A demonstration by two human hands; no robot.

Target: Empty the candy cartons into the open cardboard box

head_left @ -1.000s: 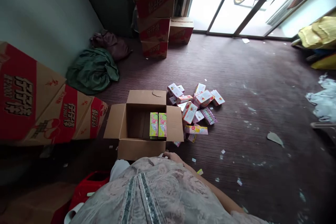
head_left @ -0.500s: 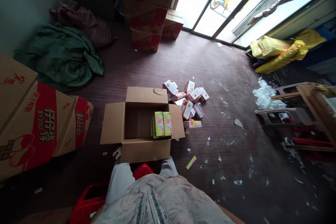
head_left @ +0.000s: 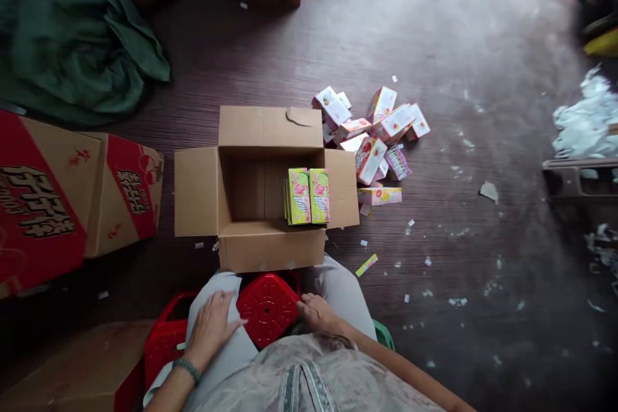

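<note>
Resting on the left thigh, there's the left hand (head_left: 212, 323), palm down, fingers spread and released, a bracelet (head_left: 186, 368) around the wrist! Across the lap, the right hand (head_left: 317, 311) lies by the right thigh with its fingers curled, right at the edge of the red stool (head_left: 270, 328) between the knees; whether it grips anything, I cannot tell. Just in front of the knees sits the cardboard box (head_left: 270, 251), all four flaps folded outward. And inside, at its right end, two green boxes (head_left: 309, 196) show side by side, pink pictures facing up, with brown cardboard bare to their left. Over on the floor (head_left: 449, 71), just beyond the right flap, it's a jumbled heap of small boxes (head_left: 371, 159), tilted every which way, a purple one (head_left: 398, 162) among them! Near the right knee lies a yellow-green strip (head_left: 367, 265); off to the left stand red-and-brown cartons (head_left: 43, 206).
</note>
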